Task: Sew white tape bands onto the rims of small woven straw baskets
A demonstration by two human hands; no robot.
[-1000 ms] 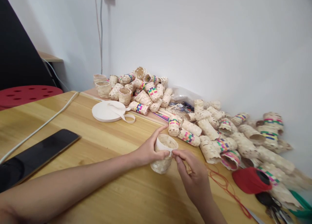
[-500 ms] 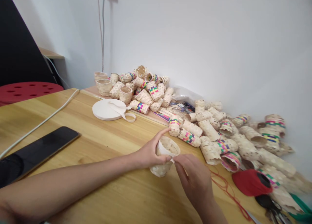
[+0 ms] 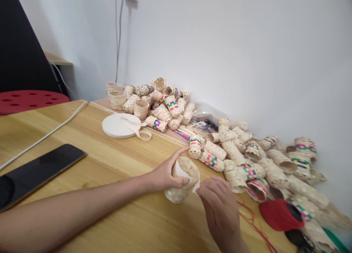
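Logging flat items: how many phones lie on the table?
1. The phone lies screen-up on the wooden table, left of the left hand; others may be out of frame.

Bare tabletop [image 3: 132, 223]: open across the near middle. Left: dark phone [image 3: 35, 172] lying flat, white cable [image 3: 46, 135] crossing behind it. Far edge: tape roll [image 3: 119, 125], then woven baskets [image 3: 170, 106] heaped along the wall. Right: more baskets crowded close, red spool [image 3: 280, 214], loose red thread [image 3: 253, 223].
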